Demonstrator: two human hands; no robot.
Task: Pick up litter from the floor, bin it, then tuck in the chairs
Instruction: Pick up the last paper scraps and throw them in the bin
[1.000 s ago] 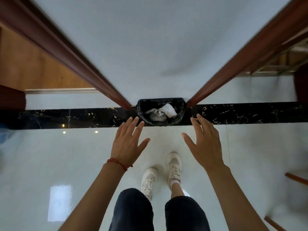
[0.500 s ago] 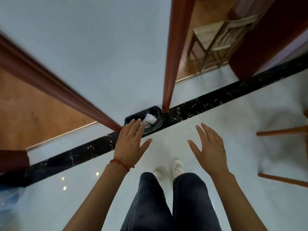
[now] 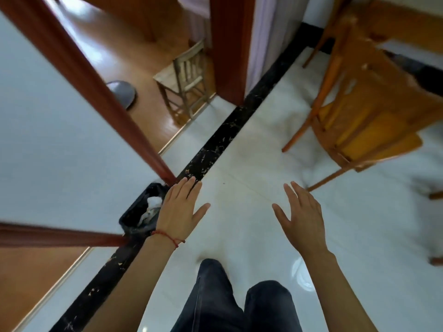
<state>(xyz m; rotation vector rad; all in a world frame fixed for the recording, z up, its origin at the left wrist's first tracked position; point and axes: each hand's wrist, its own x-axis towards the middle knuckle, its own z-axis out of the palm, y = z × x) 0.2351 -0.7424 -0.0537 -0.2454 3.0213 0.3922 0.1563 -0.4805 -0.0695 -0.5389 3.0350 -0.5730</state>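
I find the bin (image 3: 137, 215), lined with a black bag, on the floor against the foot of the white wall, at the black marble strip (image 3: 215, 144). Crumpled white litter (image 3: 153, 202) lies inside it. My left hand (image 3: 178, 212) hangs just over the bin's right rim, fingers straight and spread, holding nothing; a red cord bracelet (image 3: 167, 237) circles the wrist. My right hand (image 3: 300, 218) is held out likewise over the white floor tiles (image 3: 239, 188), flat, fingers apart, empty, well apart from the left.

An orange wooden chair (image 3: 359, 111) stands to the right on the tiles, blurred, its legs near my right fingertips in the frame; whether it touches the wooden counter (image 3: 407, 27) behind it I cannot tell. A second, paler wooden chair (image 3: 187, 77) stands beyond the strip on the brown wooden floor, beside a red-brown door frame (image 3: 227, 44). A grey round object (image 3: 123, 93) lies on that wooden floor, partly hidden by the wall trim. My dark trouser legs (image 3: 227, 303) fill the bottom centre.
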